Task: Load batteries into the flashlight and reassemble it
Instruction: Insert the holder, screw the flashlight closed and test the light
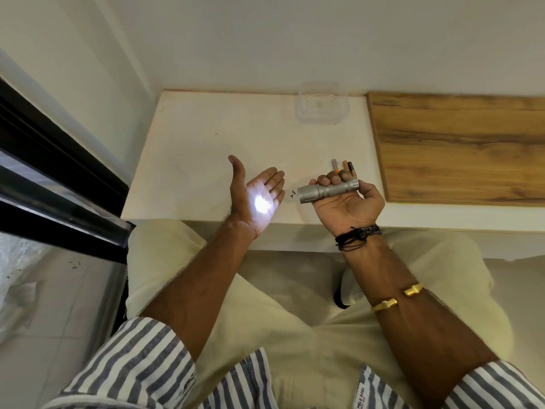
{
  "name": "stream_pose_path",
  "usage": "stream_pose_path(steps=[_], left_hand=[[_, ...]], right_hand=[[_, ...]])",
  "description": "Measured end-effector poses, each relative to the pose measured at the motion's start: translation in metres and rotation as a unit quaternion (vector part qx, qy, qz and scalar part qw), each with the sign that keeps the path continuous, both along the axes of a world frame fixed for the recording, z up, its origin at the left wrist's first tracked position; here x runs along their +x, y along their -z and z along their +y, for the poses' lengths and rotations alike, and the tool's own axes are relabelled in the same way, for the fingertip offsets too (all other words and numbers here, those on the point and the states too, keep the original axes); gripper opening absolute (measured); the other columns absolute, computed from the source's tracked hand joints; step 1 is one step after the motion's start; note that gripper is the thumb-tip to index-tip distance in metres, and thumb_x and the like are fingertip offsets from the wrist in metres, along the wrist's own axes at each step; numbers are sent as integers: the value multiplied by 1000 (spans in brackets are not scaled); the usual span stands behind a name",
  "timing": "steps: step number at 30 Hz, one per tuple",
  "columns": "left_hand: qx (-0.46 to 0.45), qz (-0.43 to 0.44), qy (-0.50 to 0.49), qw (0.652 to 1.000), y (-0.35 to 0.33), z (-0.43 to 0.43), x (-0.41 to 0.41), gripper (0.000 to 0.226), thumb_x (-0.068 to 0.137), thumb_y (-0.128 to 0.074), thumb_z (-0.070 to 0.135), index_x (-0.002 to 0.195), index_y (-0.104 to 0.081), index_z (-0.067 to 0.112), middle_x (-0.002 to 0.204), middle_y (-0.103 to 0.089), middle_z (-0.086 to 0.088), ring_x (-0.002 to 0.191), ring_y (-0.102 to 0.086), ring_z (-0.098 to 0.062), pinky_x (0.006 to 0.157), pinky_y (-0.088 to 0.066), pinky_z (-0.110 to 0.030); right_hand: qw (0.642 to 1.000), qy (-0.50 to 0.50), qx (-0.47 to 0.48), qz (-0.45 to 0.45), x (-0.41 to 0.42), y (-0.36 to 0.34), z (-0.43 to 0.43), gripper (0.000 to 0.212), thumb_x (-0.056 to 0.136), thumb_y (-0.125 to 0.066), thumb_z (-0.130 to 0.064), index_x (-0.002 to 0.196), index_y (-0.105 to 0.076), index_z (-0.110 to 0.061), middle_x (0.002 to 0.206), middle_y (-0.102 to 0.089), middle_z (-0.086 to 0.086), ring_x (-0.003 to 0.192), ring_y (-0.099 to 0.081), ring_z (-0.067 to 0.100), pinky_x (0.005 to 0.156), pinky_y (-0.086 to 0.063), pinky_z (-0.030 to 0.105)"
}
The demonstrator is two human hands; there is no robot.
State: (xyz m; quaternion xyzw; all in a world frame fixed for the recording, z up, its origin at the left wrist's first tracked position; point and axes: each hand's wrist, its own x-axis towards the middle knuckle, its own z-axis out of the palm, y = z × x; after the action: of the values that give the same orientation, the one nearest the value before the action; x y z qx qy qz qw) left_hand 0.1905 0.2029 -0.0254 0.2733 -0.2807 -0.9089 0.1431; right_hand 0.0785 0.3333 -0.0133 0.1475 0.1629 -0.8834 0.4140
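You are gripping the lit flashlight (pixel 328 192) in your right hand (pixel 349 206), shining it onto your flat, empty left hand (pixel 259 199) just beside it; be holding the beam steady to confirm it works

The silver flashlight (pixel 328 191) is held level in the right hand (pixel 349 206), assembled and lit, lens turned left. Three small batteries (pixel 343 167) are laid side by side on the table (pixel 206 137) just beyond it.

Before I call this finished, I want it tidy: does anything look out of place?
Three loose batteries lie on the white table beyond the right hand, though its flashlight already lights the left hand.
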Motion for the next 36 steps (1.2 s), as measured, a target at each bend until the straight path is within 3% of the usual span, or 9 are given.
stream_pose_path(steps=[9, 17, 23, 26, 28, 30, 31, 34, 36], left_hand=[[-17, -14, -7, 1000, 2, 0, 1, 110, 83, -19, 88, 156, -23, 6, 163, -27, -15, 151, -25, -31, 125, -19, -45], [-3, -13, -6, 1000, 3, 1, -2, 109, 83, -20, 88, 156, -22, 7, 164, -25, -14, 152, -23, -30, 125, -16, -44], [24, 6, -7, 1000, 4, -1, -2, 108, 84, -21, 87, 157, -20, 8, 165, -22, -13, 153, -18, -28, 126, -10, -43], [7, -1, -16, 1000, 3, -1, -1, 108, 84, -22, 87, 157, -22, 7, 164, -24, -13, 152, -21, -28, 126, -13, -44], [-10, -30, -48, 998, 3, -3, -1, 103, 87, -24, 84, 154, -30, 5, 161, -33, -14, 150, -29, -30, 124, -18, -45], [-48, -77, -90, 992, 4, -7, -2, 94, 92, -25, 78, 150, -38, 6, 155, -42, -14, 145, -38, -31, 123, -23, -47], [-75, -103, -106, 986, 5, -8, -2, 90, 93, -24, 76, 149, -41, 7, 153, -46, -13, 142, -42, -30, 122, -26, -46], [-110, -141, -149, 972, 10, -13, 1, 87, 94, -26, 75, 144, -48, 8, 147, -54, -11, 134, -52, -25, 118, -35, -40], [-106, -143, -168, 970, 12, -15, 2, 86, 94, -28, 75, 143, -50, 7, 144, -57, -11, 132, -54, -24, 116, -37, -39]], right_hand=[[1000, 2, -6, -5, 0, -1, 0, 15, 69, -47, -23, 70, -52, -9, 70, -47, 6, 65, -47, 25, 76, -51, 38], [1000, 6, 0, -8, 2, -5, 1, 15, 70, -45, -23, 70, -51, -9, 70, -45, 6, 65, -47, 25, 84, -44, 40], [1000, -11, -14, -7, 3, -8, 3, 30, 90, -41, -30, 76, -56, -8, 76, -51, 6, 71, -49, 25, 81, -48, 40], [998, -42, 33, 39, 2, -11, -1, 17, 87, -41, -11, 80, -57, -10, 77, -52, 6, 73, -51, 24, 89, -47, 42], [988, -67, 101, 99, 1, -10, -4, 23, 91, -40, 4, 86, -57, -11, 80, -54, 7, 76, -53, 23, 100, -43, 44], [959, -84, 181, 202, 1, -9, -5, 22, 95, -50, 8, 94, -62, -10, 89, -61, 7, 87, -62, 24, 107, -45, 45], [926, -83, 239, 279, 1, -9, -5, 18, 95, -57, 7, 98, -65, -10, 95, -64, 5, 95, -65, 25, 108, -48, 46], [785, -23, 383, 486, 3, -5, -4, 20, 88, -74, -4, 105, -72, -15, 103, -71, 2, 102, -69, 26, 104, -52, 54], [727, 39, 404, 553, 6, -4, -2, 24, 85, -78, -10, 108, -73, -16, 108, -75, 2, 106, -70, 26, 104, -50, 56]])
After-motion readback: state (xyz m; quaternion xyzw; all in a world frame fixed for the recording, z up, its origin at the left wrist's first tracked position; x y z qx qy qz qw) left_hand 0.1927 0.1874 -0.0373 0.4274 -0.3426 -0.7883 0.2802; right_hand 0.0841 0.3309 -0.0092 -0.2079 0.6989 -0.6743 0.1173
